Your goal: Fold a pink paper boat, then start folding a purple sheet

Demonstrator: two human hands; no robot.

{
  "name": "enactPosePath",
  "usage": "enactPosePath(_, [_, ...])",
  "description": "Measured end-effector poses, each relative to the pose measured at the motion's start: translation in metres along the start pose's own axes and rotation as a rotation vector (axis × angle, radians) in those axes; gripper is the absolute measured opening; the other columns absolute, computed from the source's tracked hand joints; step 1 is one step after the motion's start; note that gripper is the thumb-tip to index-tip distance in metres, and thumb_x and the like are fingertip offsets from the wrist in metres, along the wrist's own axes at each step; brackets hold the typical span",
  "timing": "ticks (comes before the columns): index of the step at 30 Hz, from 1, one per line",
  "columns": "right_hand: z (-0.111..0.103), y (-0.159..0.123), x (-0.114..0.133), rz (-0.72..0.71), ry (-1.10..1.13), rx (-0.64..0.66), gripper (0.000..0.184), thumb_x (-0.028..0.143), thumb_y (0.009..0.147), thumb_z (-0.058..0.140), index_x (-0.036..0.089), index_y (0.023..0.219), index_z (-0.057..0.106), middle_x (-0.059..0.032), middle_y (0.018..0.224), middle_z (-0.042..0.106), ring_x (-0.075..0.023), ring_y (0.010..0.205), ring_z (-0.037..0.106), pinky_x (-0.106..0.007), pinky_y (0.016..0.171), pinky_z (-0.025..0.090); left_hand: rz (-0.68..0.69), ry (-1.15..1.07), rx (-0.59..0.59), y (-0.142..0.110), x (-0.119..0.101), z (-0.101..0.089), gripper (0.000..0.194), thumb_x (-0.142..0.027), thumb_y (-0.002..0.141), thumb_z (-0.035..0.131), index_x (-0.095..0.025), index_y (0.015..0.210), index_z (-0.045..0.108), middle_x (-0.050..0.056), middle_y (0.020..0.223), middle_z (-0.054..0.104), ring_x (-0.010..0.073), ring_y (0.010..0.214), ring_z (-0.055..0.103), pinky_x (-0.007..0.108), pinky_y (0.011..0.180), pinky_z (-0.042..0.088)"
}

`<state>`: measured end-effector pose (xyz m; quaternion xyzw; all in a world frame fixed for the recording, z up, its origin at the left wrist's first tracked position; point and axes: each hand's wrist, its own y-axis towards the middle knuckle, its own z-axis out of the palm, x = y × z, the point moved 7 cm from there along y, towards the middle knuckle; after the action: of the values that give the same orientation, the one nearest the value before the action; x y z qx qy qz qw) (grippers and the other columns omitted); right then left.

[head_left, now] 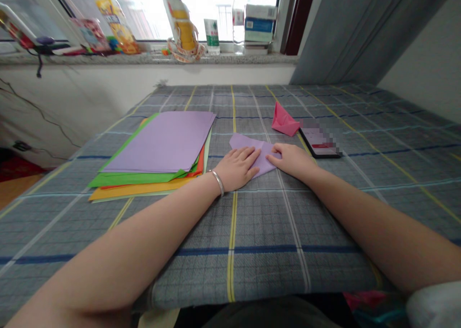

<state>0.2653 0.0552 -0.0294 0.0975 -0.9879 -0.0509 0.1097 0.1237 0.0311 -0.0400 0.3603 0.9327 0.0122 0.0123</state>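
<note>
A folded piece of purple paper (264, 150) lies on the plaid cloth in front of me. Flat on its left part rests my left hand (237, 167), fingers stretched out, a silver bangle at the wrist. My right hand (290, 160) grips the paper's right end, its thumb and curled fingers close together at the edge. Just beyond it sits a pink folded paper boat (284, 121), beside a phone (320, 140) with a partly blurred screen.
A stack of coloured paper sheets (162, 143), purple on top, lies to the left. The plaid cloth (201, 265) covers the surface. On the windowsill (144, 58) at the back stand bottles, a white-and-green tube (212, 36) and stacked boxes (259, 28). A grey curtain (345, 30) hangs at right.
</note>
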Motion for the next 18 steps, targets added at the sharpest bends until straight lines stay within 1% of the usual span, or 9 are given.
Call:
enactPosePath(7, [0.0011, 0.0004, 0.0003, 0.002, -0.033, 0.004, 0.031, 0.046, 0.085, 0.049, 0.021, 0.095, 0.065, -0.0082, 0.098, 0.072, -0.0256, 0.087, 0.064, -0.031, 0.065, 0.039, -0.003, 0.053, -0.006, -0.0011, -0.0036, -0.0006, 0.056, -0.042, 0.099, 0.027, -0.016, 0.148, 0.025, 0.011, 0.154, 0.028, 0.0269, 0.14, 0.029, 0.042, 0.113, 0.023])
enactPosePath(12, [0.0013, 0.0005, -0.0004, 0.015, -0.036, -0.002, 0.033, 0.047, 0.085, 0.049, 0.021, 0.097, 0.065, -0.0077, 0.099, 0.072, -0.0251, 0.088, 0.065, -0.031, 0.065, 0.039, 0.006, 0.068, -0.001, -0.0006, -0.0039, 0.0001, 0.054, -0.039, 0.099, 0.026, -0.021, 0.149, 0.023, 0.008, 0.156, 0.021, 0.0268, 0.141, 0.027, 0.044, 0.113, 0.023])
enactPosePath(15, [0.0015, 0.0006, -0.0003, 0.013, -0.046, -0.001, 0.034, 0.048, 0.085, 0.048, 0.021, 0.097, 0.065, -0.0083, 0.1, 0.072, -0.0256, 0.088, 0.065, -0.031, 0.065, 0.039, 0.028, 0.069, 0.013, 0.0009, -0.0043, 0.0019, 0.053, -0.037, 0.098, 0.024, -0.02, 0.149, 0.025, 0.006, 0.157, 0.02, 0.0272, 0.141, 0.024, 0.046, 0.114, 0.021])
enactPosePath(18, [0.0016, 0.0003, -0.0002, 0.011, -0.048, 0.006, 0.034, 0.047, 0.085, 0.047, 0.021, 0.097, 0.065, -0.0085, 0.099, 0.071, -0.0255, 0.088, 0.065, -0.031, 0.066, 0.039, 0.059, 0.051, 0.038, 0.0027, -0.0055, 0.0035, 0.054, -0.036, 0.098, 0.022, -0.017, 0.149, 0.025, 0.004, 0.157, 0.018, 0.0263, 0.143, 0.019, 0.045, 0.116, 0.017])
